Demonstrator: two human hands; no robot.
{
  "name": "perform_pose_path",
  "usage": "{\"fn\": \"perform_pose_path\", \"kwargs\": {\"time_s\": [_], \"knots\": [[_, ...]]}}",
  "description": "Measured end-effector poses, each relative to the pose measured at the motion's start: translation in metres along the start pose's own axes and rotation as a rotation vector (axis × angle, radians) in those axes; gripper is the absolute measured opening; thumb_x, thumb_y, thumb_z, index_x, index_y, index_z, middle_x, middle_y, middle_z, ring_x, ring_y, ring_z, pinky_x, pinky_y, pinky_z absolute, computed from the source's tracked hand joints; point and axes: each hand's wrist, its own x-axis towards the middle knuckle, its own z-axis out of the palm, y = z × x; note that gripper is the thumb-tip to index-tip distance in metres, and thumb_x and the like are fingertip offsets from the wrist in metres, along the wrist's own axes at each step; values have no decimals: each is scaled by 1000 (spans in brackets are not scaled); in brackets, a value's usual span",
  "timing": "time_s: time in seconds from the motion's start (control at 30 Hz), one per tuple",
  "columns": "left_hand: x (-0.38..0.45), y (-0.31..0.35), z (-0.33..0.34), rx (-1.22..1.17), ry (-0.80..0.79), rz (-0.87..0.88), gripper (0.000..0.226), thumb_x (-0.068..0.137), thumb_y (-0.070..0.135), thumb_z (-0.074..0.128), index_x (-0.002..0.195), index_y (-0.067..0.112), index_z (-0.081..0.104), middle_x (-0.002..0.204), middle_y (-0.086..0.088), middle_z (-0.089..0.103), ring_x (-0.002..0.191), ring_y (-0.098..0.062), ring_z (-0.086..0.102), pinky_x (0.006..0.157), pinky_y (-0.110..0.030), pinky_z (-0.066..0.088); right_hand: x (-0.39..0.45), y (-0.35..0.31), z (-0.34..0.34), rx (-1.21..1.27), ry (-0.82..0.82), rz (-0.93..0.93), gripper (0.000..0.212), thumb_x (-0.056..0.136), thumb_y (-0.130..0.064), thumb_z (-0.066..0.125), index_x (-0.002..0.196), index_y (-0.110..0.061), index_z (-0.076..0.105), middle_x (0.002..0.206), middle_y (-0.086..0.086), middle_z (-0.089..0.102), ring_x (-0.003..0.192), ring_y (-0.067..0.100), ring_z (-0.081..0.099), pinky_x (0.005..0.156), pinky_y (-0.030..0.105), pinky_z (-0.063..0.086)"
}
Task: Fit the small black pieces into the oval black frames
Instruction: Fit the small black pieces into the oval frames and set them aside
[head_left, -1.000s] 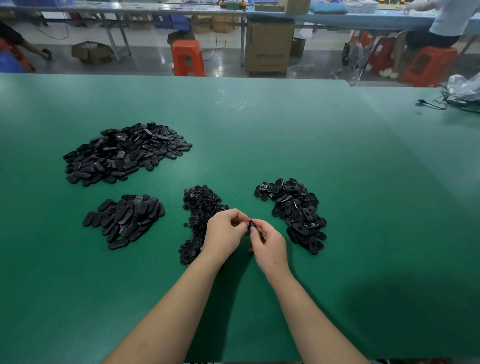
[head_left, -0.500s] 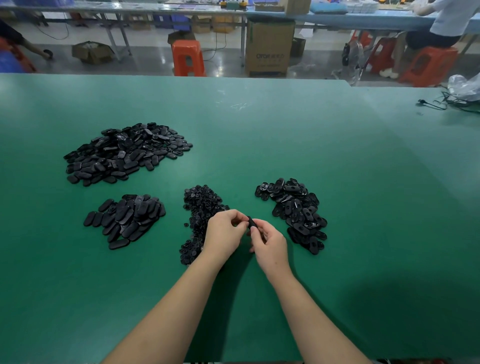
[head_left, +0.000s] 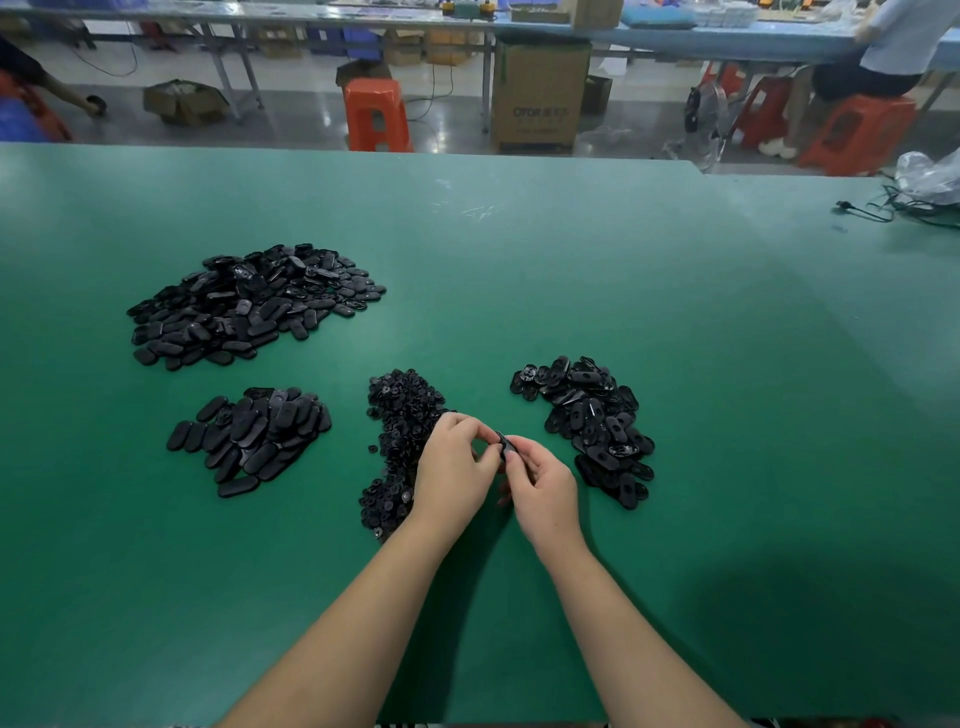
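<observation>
Both hands meet above the green desk (head_left: 675, 364); the left hand (head_left: 457, 475) and right hand (head_left: 543, 488) each keep a pinching grip on one oval black frame (head_left: 503, 446), between the small-pieces pile (head_left: 400, 415) and the right frame pile (head_left: 592, 421).

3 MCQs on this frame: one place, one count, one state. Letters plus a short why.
1. Where is the pile of small round pieces?
A. just left of the hands
B. at the table's far edge
C. right of every pile

2. How many black piles lie on the green table?
A. two
B. four
C. six

3. What are the hands doing?
A. lying flat on the table
B. both pinching one black part
C. one reaching into a pile

Key: 1 A, it borders the left hand. 2 B, four separate heaps. 3 B, the right hand and left meet on the black part.
</observation>
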Motion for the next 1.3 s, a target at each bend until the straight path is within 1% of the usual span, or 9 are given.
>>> {"fn": "perform_pose_path", "kwargs": {"time_s": [0.13,0.27,0.4,0.5,0.63,0.73,0.93,1.17,1.3], "knots": [[3,1,0,-85,-18,-101,13,89,19,70,83,28,65,96,9,55,75,-1,50,69,-19,38,0,-1,-1,-7,-8,-6,22,101,-14,59,120,-17,71,101,-3,77,79,11,68,76,39,61],[2,2,-2,-64,-18,-58,9,90,18,69,86,26,68,94,11,56,71,-3,52,65,-14,38,-2,-4,-1,14,-7,-19,21,101,-15,59,106,-33,69,94,-5,77,71,8,67,65,34,60],[-3,1,-2,-20,-24,33,7,90,17,68,87,22,68,89,9,58,72,-5,55,66,-20,43,-2,-5,-1,27,15,-13,11,99,-16,63,100,-24,70,84,-1,75,68,12,64,67,46,58],[-6,-2,0,-27,-4,79,3,89,14,69,89,16,71,91,6,61,74,-9,58,72,-27,48,-2,-5,-1,28,30,-14,9,98,-15,63,96,-21,68,79,1,72,65,12,60,64,47,57],[-6,-6,-1,-107,0,30,12,89,14,70,90,26,66,90,12,62,73,-4,57,75,-19,47,-4,-7,-1,17,18,-14,12,98,-14,63,92,-24,68,70,-4,66,59,10,56,51,26,51],[-4,-9,-3,-244,-78,-74,26,90,15,72,108,32,65,94,9,68,69,-6,62,72,-23,54,-5,-9,-1,13,19,-8,18,98,-13,63,91,-28,68,68,-6,65,57,9,55,51,22,48],[2,-15,-10,-388,-187,-144,9,91,9,72,96,16,74,78,-4,73,55,-17,69,52,-22,50,-4,-9,-1,-16,14,-22,15,98,-14,63,91,-26,69,61,-12,63,56,8,54,60,31,49],[3,-12,-11,-435,-209,-194,5,91,6,71,92,11,72,71,-4,71,55,-20,70,51,-25,52,-3,-6,-1,-59,12,-39,15,99,-17,61,93,-28,68,73,-7,69,63,11,59,67,44,56],[3,-14,-9,-412,-206,-220,5,90,9,72,89,13,72,70,-2,72,55,-21,71,52,-27,54,-4,-5,0,-86,1,-53,18,99,-16,59,95,-31,67,76,-5,71,57,10,60,65,49,57]]}}
